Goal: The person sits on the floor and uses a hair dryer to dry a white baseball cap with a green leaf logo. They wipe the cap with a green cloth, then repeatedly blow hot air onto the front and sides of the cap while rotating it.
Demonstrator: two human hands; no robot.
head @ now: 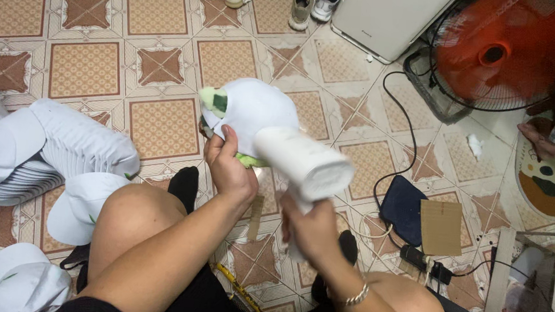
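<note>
My left hand (228, 165) grips a white cap (251, 108) with a pale green strap and green underside, holding it up in front of me. My right hand (311, 227) is closed on the handle of a white hair-dryer-like blower (303, 161), whose barrel points at the cap and touches it. A bracelet sits on my right wrist. My bare knees frame the lower view.
A stack of white caps (44, 146) lies at the left, with more caps (21, 281) in the lower left. An orange fan (499, 51), a white appliance (385, 14), shoes (304, 1), black cables, a dark pouch (404, 207), cardboard and another person's foot (542, 145) are at the right.
</note>
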